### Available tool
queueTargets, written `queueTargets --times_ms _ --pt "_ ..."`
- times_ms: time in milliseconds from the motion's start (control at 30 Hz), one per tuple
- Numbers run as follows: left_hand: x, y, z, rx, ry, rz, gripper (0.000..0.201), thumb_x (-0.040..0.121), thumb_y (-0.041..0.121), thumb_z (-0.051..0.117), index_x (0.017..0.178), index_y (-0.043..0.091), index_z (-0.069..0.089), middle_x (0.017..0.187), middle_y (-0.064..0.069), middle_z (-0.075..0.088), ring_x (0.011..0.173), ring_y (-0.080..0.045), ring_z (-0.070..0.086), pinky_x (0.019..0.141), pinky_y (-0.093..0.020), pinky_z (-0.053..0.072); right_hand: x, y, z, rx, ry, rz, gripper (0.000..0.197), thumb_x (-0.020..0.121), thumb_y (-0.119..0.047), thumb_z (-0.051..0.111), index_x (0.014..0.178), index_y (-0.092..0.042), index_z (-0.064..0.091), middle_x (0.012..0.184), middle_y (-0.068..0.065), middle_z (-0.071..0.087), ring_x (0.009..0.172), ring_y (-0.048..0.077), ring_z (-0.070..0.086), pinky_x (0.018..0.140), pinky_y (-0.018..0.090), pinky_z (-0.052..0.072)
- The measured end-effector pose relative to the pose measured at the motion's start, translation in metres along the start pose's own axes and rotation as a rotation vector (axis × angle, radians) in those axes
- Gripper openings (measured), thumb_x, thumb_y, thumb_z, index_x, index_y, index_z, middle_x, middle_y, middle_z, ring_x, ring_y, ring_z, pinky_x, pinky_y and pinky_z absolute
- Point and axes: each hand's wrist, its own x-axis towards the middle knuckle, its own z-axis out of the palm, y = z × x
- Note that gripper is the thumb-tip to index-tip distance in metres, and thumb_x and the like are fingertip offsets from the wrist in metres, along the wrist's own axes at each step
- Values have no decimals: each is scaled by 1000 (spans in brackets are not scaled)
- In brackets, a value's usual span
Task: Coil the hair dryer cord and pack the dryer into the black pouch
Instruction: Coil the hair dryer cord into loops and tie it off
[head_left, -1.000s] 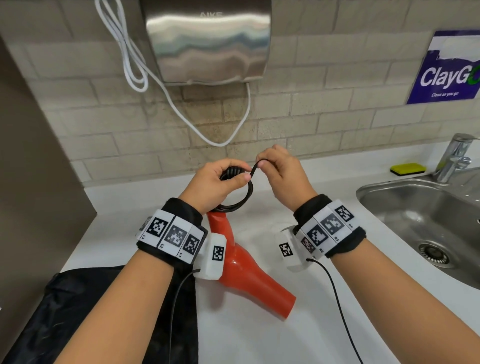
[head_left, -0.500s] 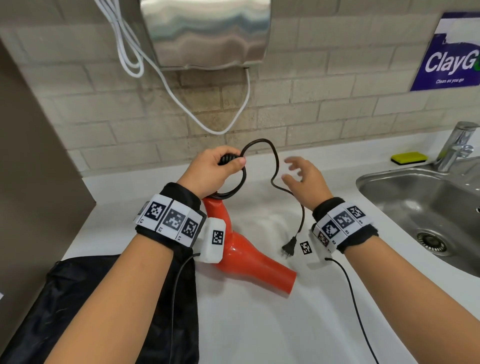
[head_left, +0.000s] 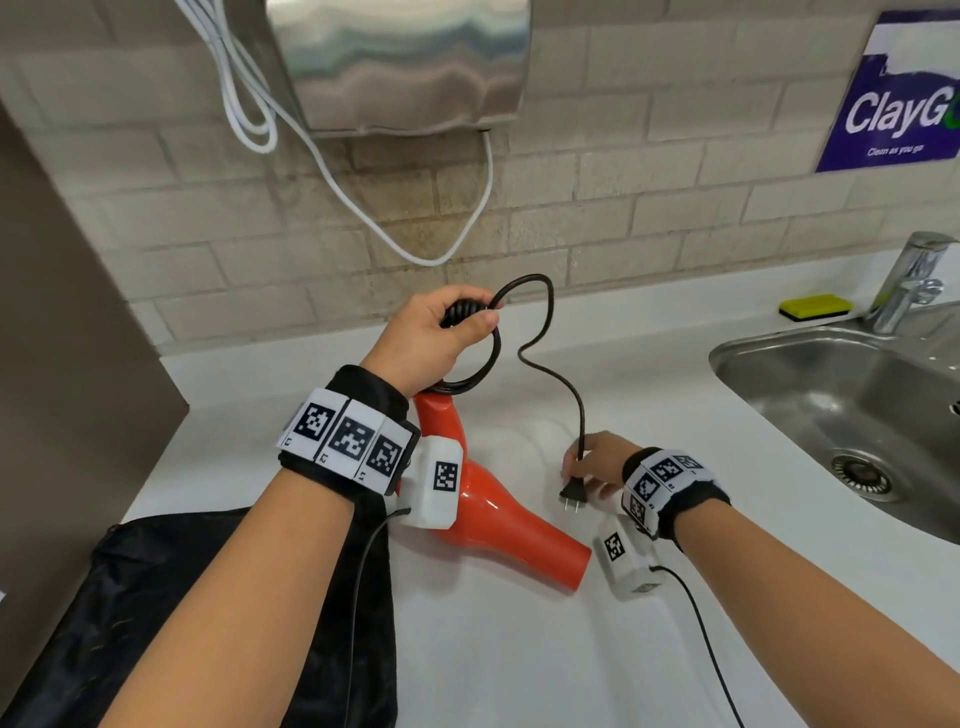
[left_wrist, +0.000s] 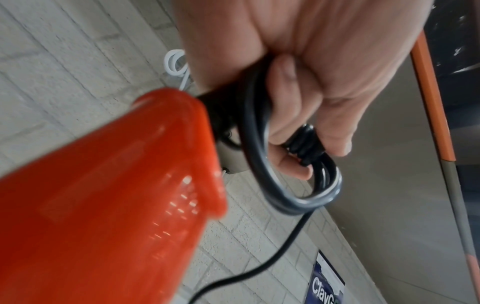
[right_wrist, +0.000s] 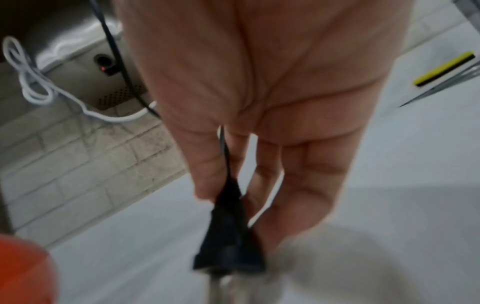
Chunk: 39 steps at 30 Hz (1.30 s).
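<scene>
An orange-red hair dryer (head_left: 498, 514) hangs over the white counter (head_left: 519, 649), nozzle toward me. My left hand (head_left: 441, 332) grips the coiled black cord (head_left: 480, 364) above the dryer's handle; in the left wrist view the fingers (left_wrist: 285, 115) curl round the cord loops (left_wrist: 275, 185) beside the orange body (left_wrist: 103, 205). A loose length of cord (head_left: 566, 384) runs down to the plug (head_left: 574, 493). My right hand (head_left: 592, 462) pinches the cord just above the plug (right_wrist: 228, 238). The black pouch (head_left: 130, 623) lies at lower left, under my left forearm.
A steel sink (head_left: 841, 395) with a tap (head_left: 909, 280) is at the right, a yellow sponge (head_left: 815, 306) beside it. A metal hand dryer (head_left: 405, 57) with a white cable (head_left: 332, 171) hangs on the tiled wall. A brown panel (head_left: 62, 364) bounds the left.
My right hand let go of the cord near the coil, moved down toward me, and took hold of the cord by the plug. The left hand kept its grip on the coil.
</scene>
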Motion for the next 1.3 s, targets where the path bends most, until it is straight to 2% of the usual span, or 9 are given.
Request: queueTargets --times_ms 233,433,533,633,700,800,1067,1200,1300 --pt "1 1 0 -82 15 -23 17 92 15 50 80 25 57 72 3 56 34 8 46 40 0 31 -31 -52 -21 617 200 -424 27 91 3 46 68 -11 49 72 7 55 43 5 57 46 15 52" --pt "4 1 3 -111 78 -37 8 92 16 51 88 16 58 71 3 56 32 8 45 38 0 30 -82 -92 -31 1109 91 -869 18 86 5 48 74 -7 52 65 -4 66 65 12 68 58 23 56" --pt "4 2 7 -142 120 -35 8 91 17 52 95 13 58 69 5 56 32 8 46 38 0 30 -87 -99 -22 975 163 -942 21 79 13 57 73 -8 54 63 -6 67 63 9 67 61 23 57" --pt "2 5 11 -168 114 -23 6 90 18 55 87 18 60 57 13 58 34 7 47 39 -1 31 -82 -102 -6 530 489 -1005 17 72 2 69 71 -10 57 68 -7 62 68 7 60 69 16 50" --pt "2 5 14 -178 96 1 11 88 17 57 80 24 61 59 14 60 43 7 51 50 -3 39 -80 -102 5 247 717 -1067 17 70 -9 72 69 -4 56 72 -1 54 73 10 51 70 16 41" --pt "2 3 16 -168 59 33 15 85 16 62 77 29 62 66 13 64 62 4 59 71 -15 48 -74 -109 13 287 842 -1055 33 70 -1 69 71 -15 39 76 -9 36 69 -1 38 64 8 36" --pt "-3 2 9 -179 -12 40 18 87 8 57 88 26 60 81 5 64 71 0 58 74 -15 46 -66 -127 7 463 527 -933 26 86 5 43 94 -12 25 62 -1 46 48 3 43 47 13 35" --pt "-3 5 4 -250 21 -26 12 92 8 48 100 12 56 79 -2 58 38 9 49 42 0 34 -59 -104 3 189 422 -964 29 90 -19 48 113 -24 30 52 -3 41 41 6 39 46 14 31" --pt "-4 2 -1 -327 130 -74 12 92 10 50 85 14 59 68 3 61 27 3 38 33 -3 27 -43 -74 0 -67 446 -854 35 94 -19 44 128 -21 42 62 5 54 52 12 50 58 20 41"
